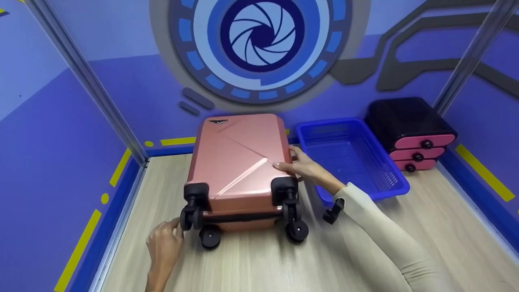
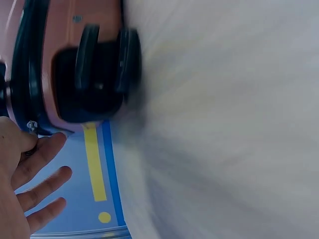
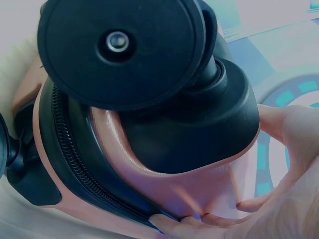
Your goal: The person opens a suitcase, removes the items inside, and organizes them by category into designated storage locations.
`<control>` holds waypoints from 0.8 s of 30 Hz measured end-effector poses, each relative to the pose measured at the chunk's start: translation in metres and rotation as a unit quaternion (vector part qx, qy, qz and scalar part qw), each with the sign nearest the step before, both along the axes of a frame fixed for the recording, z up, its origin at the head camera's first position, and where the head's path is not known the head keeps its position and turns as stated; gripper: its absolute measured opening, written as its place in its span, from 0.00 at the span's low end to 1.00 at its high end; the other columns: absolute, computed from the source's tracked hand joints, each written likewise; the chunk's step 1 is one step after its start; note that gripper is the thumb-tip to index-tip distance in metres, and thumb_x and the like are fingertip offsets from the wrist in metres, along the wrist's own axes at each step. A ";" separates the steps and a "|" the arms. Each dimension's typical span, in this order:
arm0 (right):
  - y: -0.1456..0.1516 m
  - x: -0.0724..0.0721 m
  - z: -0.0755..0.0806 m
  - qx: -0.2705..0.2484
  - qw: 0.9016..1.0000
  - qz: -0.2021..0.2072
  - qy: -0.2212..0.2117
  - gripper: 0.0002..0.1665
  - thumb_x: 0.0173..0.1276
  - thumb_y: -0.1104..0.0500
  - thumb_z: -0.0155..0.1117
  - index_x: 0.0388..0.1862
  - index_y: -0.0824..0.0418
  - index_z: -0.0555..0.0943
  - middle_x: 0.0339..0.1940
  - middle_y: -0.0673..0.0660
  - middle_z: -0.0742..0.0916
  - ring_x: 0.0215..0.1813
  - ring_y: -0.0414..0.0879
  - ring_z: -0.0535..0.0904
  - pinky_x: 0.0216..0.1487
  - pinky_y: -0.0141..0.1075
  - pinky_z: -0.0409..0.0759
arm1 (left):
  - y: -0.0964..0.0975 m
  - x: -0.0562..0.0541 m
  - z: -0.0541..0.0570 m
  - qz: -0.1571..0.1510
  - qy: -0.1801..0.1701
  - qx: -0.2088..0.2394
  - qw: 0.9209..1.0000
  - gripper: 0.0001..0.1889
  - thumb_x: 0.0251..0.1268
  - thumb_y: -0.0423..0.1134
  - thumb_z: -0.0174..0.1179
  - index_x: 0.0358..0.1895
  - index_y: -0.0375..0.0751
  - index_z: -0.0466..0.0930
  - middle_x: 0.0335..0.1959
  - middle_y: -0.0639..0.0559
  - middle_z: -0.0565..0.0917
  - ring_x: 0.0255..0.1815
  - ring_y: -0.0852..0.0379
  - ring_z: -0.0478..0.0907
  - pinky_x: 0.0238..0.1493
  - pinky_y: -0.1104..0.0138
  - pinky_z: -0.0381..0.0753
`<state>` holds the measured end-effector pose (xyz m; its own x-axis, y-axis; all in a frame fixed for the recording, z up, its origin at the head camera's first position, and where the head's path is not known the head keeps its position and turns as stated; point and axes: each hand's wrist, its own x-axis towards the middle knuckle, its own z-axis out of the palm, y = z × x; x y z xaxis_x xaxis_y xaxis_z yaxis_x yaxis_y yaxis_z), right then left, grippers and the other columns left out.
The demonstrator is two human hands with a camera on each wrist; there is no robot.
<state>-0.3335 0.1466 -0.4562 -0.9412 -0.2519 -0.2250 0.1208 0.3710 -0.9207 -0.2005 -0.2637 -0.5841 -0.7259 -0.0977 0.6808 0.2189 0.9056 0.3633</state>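
A pink hard-shell suitcase (image 1: 243, 158) lies flat on its side, its black wheels (image 1: 298, 231) facing the near side. My right hand (image 1: 304, 164) grips its right edge, thumb on the upper shell and fingers down the side; in the right wrist view the fingertips (image 3: 164, 224) lie along the black zipper (image 3: 75, 154). My left hand (image 1: 164, 241) is at the near left corner, beside a wheel. In the left wrist view its thumb and index finger pinch a small dark zipper pull (image 2: 31, 150) beneath a metal slider (image 2: 32, 125), the other fingers spread.
A blue plastic basket (image 1: 302, 129) stands right of the suitcase, close to the right forearm. Behind it, in the right corner, is a black drawer box (image 1: 409, 117) with pink drawer fronts. Blue printed walls (image 1: 121, 81) enclose the wood-grain surface (image 1: 251, 263).
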 end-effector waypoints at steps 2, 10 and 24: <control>0.000 0.001 0.000 0.001 1.000 -0.001 0.000 0.59 0.70 0.46 0.70 0.87 0.59 0.45 0.76 0.72 0.66 0.66 0.62 0.75 0.55 0.56 0.83 | -0.004 -0.008 0.002 -0.009 0.006 -0.004 1.000 0.04 0.58 0.25 0.72 0.34 0.35 0.91 0.26 0.41 0.88 0.25 0.39 0.84 0.24 0.46 0.77; -0.002 0.002 0.000 0.002 1.000 0.002 0.002 0.59 0.71 0.45 0.70 0.88 0.58 0.45 0.78 0.73 0.64 0.73 0.68 0.70 0.59 0.63 0.81 | -0.010 -0.023 0.011 -0.031 -0.014 -0.007 0.999 0.04 0.64 0.27 0.68 0.32 0.37 0.89 0.25 0.42 0.88 0.24 0.40 0.84 0.22 0.46 0.77; 0.006 0.003 -0.007 -0.021 1.000 0.017 0.016 0.56 0.74 0.43 0.68 0.88 0.56 0.47 0.78 0.71 0.68 0.67 0.60 0.76 0.55 0.51 0.84 | 0.004 0.000 0.042 -0.037 0.056 0.150 0.986 0.12 0.69 0.23 0.64 0.51 0.35 0.88 0.50 0.41 0.88 0.51 0.43 0.85 0.54 0.72 0.77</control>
<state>-0.3309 0.1522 -0.4636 -0.9389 -0.2918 -0.1826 0.0786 0.3349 -0.9390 -0.2006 -0.2593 -0.5419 -0.6607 -0.2559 0.7057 0.3348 0.7409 0.5822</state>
